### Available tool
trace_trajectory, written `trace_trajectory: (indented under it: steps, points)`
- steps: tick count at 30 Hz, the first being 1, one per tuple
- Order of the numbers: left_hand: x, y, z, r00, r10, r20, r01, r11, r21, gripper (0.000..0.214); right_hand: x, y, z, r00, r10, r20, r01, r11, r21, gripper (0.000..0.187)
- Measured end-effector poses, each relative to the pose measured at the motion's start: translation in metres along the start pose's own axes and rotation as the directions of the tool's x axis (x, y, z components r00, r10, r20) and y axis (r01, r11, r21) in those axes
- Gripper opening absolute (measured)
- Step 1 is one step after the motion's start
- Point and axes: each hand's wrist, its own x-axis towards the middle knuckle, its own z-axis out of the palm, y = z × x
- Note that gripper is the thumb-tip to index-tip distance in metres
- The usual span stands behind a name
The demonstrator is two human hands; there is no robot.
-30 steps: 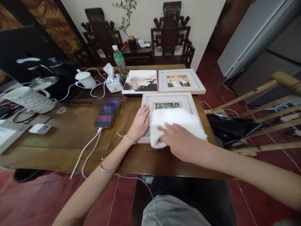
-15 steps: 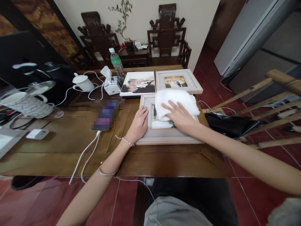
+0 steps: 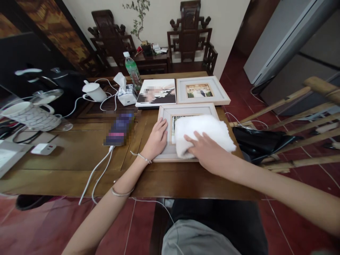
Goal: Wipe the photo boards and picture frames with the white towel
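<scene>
A light wooden picture frame (image 3: 191, 109) lies flat near the table's right end, its photo mostly hidden. My left hand (image 3: 157, 139) holds the frame's left edge, fingers close together over the rim. On the frame's lower right part lies a folded, fluffy white towel (image 3: 208, 127). My right hand (image 3: 209, 152) presses on this towel with fingers somewhat spread, its front edge bunched under them. Behind are a second framed photo (image 3: 223, 96) and a white-bordered photo panel (image 3: 159, 83), both flat on the table.
Left of the frame lies a phone (image 3: 119, 129) with a white cable plugged in. Farther back stand a tissue box (image 3: 128, 96), a green-labelled bottle (image 3: 132, 71) and a lidded white cup (image 3: 94, 91). A patterned mug (image 3: 32, 117) and white charger (image 3: 42, 148) are at the left.
My right hand has drawn the towel toward me and slightly right across the frame, uncovering its upper rim. My left hand stays on the left edge.
</scene>
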Motion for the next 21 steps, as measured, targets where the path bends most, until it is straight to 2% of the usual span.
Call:
trace_trajectory:
  steps: [5,7,9,13,15,17,19,21]
  points:
    - [0.0,-0.001,0.0,1.0,0.026,-0.009,-0.025,0.999,0.042,0.044,-0.037,-0.02,-0.015,0.981,-0.188,0.041,0.179,0.972,0.153,0.041]
    - [0.0,-0.002,0.0,0.999,0.031,-0.007,-0.031,0.998,0.051,0.045,-0.038,-0.02,-0.012,0.982,-0.188,-0.003,0.186,0.968,0.17,0.044]
    - [0.0,-0.002,0.0,0.999,0.032,-0.005,-0.031,0.998,0.057,0.044,-0.034,-0.013,-0.005,0.986,-0.14,-0.09,0.155,0.969,0.19,0.052]
    - [0.0,-0.003,0.001,0.999,0.035,-0.008,-0.035,0.998,0.053,0.044,-0.009,0.028,0.003,0.96,0.02,-0.278,0.033,0.982,0.184,0.062]
    - [0.0,-0.003,0.001,0.999,0.038,-0.013,-0.037,0.998,0.047,0.044,0.007,0.055,0.001,0.93,0.045,-0.364,-0.009,0.995,0.101,0.063]
    - [0.0,-0.003,0.001,0.999,0.037,-0.015,-0.036,0.998,0.041,0.044,0.024,0.079,-0.002,0.901,0.09,-0.425,-0.088,0.996,0.025,0.057]
    - [0.0,-0.003,0.001,0.999,0.033,-0.013,-0.033,0.999,0.039,0.044,0.04,0.096,-0.001,0.89,0.117,-0.44,-0.154,0.987,-0.05,0.048]
    - [0.0,-0.003,0.0,1.0,0.029,-0.011,-0.029,0.999,0.034,0.044,0.051,0.104,0.004,0.913,0.115,-0.391,-0.177,0.976,-0.127,0.045]
